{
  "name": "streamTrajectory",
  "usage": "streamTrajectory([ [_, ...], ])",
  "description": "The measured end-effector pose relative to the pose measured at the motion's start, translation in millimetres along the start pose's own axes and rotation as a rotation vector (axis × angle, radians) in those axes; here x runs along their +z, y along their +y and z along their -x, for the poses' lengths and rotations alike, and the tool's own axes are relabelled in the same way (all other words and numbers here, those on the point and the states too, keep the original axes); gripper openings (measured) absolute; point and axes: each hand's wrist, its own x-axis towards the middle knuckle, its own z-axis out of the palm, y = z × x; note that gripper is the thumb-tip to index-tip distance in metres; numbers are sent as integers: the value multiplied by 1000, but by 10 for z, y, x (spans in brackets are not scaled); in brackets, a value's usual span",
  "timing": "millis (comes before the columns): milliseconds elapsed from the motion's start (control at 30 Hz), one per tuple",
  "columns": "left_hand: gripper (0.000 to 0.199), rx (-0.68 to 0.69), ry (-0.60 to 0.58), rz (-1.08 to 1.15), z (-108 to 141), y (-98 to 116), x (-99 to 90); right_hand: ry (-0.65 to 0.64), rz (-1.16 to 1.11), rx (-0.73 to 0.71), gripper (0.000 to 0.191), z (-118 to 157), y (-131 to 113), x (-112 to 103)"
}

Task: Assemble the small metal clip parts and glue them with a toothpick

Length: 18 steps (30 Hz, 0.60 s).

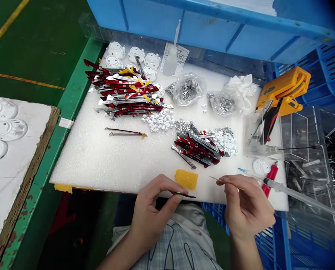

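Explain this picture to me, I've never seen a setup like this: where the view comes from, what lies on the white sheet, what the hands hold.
A camera worn on a person's head looks down at their two bare hands; no machine is involved. The left hand pinches a slim dark strip, and the right hand holds a thin pointed stick. On the white foam sheet lie piles of red and silver strips, small white pieces, bags of silver bits and a yellow pad.
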Motion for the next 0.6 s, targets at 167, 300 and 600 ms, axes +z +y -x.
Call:
streamTrajectory([
  [167,11,-19,8,16,4,-5,9,-8,86,-45,22,-8,83,-6],
  [300,9,-59,16,41,18,-1,11,-107,185,-34,17,-23,109,35],
  [600,25,-44,33,-13,-17,46,-12,-116,255,61,23,-119,-90,-439],
])
